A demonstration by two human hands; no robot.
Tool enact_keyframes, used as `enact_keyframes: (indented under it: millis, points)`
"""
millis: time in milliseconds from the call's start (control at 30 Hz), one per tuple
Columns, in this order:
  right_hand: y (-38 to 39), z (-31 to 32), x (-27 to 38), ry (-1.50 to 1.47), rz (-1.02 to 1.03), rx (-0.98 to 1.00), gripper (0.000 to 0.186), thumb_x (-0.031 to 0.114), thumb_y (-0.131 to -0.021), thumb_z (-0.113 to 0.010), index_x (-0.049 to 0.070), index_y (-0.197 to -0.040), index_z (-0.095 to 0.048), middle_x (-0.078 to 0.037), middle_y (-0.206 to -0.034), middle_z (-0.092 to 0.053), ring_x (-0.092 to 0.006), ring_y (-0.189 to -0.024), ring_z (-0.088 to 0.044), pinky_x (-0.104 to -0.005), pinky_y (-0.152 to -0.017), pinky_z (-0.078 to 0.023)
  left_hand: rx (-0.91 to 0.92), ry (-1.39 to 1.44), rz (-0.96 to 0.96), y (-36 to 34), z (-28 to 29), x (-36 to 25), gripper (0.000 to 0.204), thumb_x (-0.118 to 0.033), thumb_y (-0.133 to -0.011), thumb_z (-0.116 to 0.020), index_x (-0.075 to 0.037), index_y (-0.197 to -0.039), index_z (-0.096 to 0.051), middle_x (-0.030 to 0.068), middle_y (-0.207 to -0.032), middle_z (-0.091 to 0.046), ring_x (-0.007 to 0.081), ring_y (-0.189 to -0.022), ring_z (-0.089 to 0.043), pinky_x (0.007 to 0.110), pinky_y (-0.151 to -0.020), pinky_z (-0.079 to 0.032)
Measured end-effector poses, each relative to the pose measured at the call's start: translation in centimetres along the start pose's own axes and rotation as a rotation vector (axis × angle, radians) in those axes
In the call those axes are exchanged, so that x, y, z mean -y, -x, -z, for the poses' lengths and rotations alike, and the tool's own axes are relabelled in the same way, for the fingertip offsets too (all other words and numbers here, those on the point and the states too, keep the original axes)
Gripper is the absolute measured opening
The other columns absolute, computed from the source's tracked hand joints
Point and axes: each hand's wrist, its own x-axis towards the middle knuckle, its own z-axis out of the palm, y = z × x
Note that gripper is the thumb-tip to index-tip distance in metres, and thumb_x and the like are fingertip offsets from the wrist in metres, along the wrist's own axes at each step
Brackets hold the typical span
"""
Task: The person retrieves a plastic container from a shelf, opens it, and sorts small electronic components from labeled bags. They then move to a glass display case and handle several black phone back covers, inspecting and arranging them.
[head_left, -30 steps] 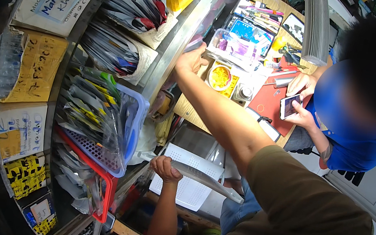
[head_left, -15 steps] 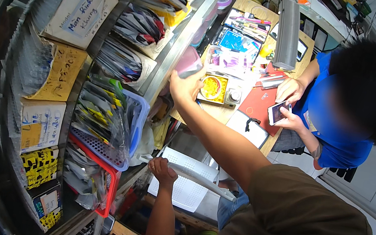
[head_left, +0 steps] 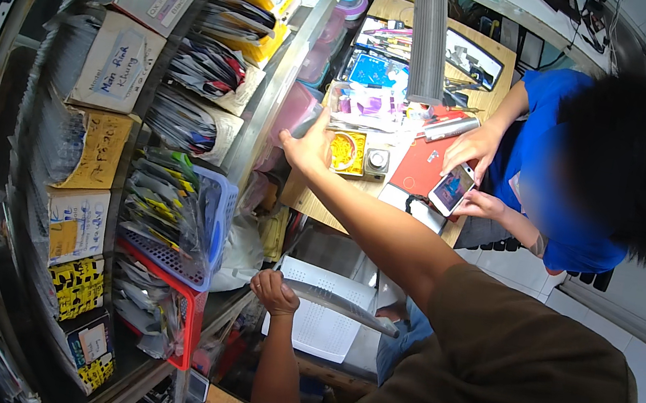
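Right hand [head_left: 308, 146] is reaching far out over the wooden desk [head_left: 314, 204], fingers closing around something pale at the edge of the metal shelf rail [head_left: 272, 99] — looks like a pinkish packet [head_left: 297, 112], but the hand is covering most of it, so cannot tell how firmly it is clamped or exactly what it is. Left hand [head_left: 274, 291] is down low, fist wrapped tight around a grey curved bar [head_left: 340, 305] that is running across the white perforated tray [head_left: 320, 321]

Just beside the right hand a yellow parts tray [head_left: 341, 152] is sitting on the desk, a small round-topped jar [head_left: 377, 161] touching it. A seated person in a blue shirt [head_left: 539, 135] is holding a phone [head_left: 451, 189] over a red mat [head_left: 423, 163], well within the reach line

Doing this well, as a judgement: keeping the left hand braced on the bar for balance, lifting the packet straight off the rail rather than dragging it — the yellow tray is close enough to get knocked. Keeping the forearm high, clear of the other person's hands and phone
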Motion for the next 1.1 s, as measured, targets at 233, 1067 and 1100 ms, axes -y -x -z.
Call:
enact_keyframes:
  millis: [233, 1067, 1100]
  points:
    - [3.6, 1.5, -6.7, -0.159, 0.361, -0.07, 0.115, 0.038, -0.081, -0.082, 0.004, -0.166, -0.012, -0.033, -0.144, -0.05, -0.0463, -0.133, -0.054, -0.0492, -0.113, -0.046, 0.285, 0.173, 0.358, -3.2, 2.9, -2.4, 0.022, -0.025, -0.097, -0.065, -0.004, -0.101, -0.066, 0.0106, -0.103, -0.065, 0.0311, -0.11, -0.059, 0.05, -0.095, -0.045]
    - [-16.8, -17.0, -2.3, 0.058, -0.332, -0.19, 0.062, 0.026, -0.107, -0.048, 0.004, -0.161, -0.028, -0.022, -0.162, -0.034, -0.0436, -0.141, -0.047, -0.0549, -0.112, -0.047, -0.391, 1.046, 1.461, 12.3, 17.8, -16.1, 0.075, -0.029, -0.098, -0.066, -0.014, -0.162, -0.029, 0.0183, -0.154, -0.043, 0.0384, -0.136, -0.051, 0.057, -0.111, -0.048]
    - [-17.4, -17.7, -3.2, 0.054, -0.317, -0.197, 0.06, 0.026, -0.107, -0.049, 0.005, -0.16, -0.03, -0.021, -0.159, -0.037, -0.0418, -0.138, -0.049, -0.0537, -0.111, -0.048, -0.447, 1.07, 1.5, 13.6, 18.1, -17.0, 0.075, -0.031, -0.098, -0.066, -0.013, -0.161, -0.03, 0.0181, -0.154, -0.044, 0.0382, -0.136, -0.051, 0.056, -0.111, -0.048]
